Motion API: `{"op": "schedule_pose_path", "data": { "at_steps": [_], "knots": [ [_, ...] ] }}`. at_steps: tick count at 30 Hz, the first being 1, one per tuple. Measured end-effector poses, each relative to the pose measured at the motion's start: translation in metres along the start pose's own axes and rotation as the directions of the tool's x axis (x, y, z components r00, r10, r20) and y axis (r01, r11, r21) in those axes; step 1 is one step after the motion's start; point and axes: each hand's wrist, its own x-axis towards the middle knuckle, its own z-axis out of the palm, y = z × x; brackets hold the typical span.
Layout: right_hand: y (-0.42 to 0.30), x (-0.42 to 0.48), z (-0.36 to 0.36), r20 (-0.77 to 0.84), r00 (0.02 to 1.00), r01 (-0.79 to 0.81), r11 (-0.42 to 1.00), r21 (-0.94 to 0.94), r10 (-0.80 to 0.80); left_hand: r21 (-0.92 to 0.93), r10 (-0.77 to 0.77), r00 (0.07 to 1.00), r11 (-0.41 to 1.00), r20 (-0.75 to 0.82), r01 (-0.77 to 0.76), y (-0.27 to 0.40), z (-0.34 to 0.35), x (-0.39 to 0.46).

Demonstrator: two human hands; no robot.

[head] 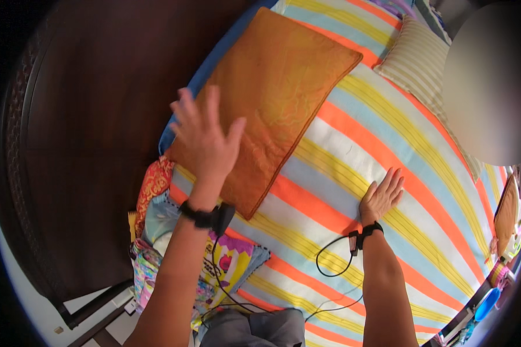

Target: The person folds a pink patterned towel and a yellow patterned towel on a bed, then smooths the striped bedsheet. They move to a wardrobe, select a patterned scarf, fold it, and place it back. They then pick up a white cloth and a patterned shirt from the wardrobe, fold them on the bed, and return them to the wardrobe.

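Observation:
An orange pillow point(265, 95) with darker piping lies flat on a bed covered by a striped bedsheet point(347, 160). Over the pillow's left part is my left hand point(210, 139), blurred, with its fingers spread and nothing in it. Whether it touches the pillow I cannot tell. My right hand point(384, 195) rests palm down on the sheet, to the right of the pillow, its fingers slightly apart. Each wrist wears a black band with a small device, and thin black cables point(332, 273) trail from them over the sheet.
A dark wooden headboard point(91, 143) borders the bed on the left. A beige striped pillow point(417, 69) lies at the upper right, beside a blurred oval patch. Near my left forearm are a red patterned pillow point(154, 186) and piled colourful fabrics point(232, 260).

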Motion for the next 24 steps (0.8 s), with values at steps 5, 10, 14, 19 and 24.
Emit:
{"op": "schedule_pose_path", "data": {
  "at_steps": [5,10,14,19,24],
  "knots": [
    [0.001,0.0,0.0,0.055,0.998,-0.021,0.999,-0.039,0.023,-0.025,0.114,0.935,0.993,0.337,-0.112,0.019,0.039,0.046],
    [0.004,0.001,0.003,0.073,0.997,-0.032,0.999,-0.031,0.034,-0.143,-0.025,0.997,0.989,0.073,0.035,-0.019,0.063,0.183],
    [0.003,0.002,0.004,0.088,0.996,-0.031,0.999,-0.044,0.035,-0.421,-0.081,0.935,0.877,0.346,0.232,-0.002,0.1,0.225],
    [0.001,0.004,0.0,0.095,0.994,-0.054,0.999,-0.003,0.054,-0.378,0.117,0.961,0.902,-0.252,-0.209,-0.018,0.045,0.24],
    [0.002,0.004,0.002,0.075,0.997,-0.029,1.0,0.008,0.028,-0.12,0.192,0.878,0.956,-0.44,-0.269,-0.013,-0.021,0.247]
  ]
}}
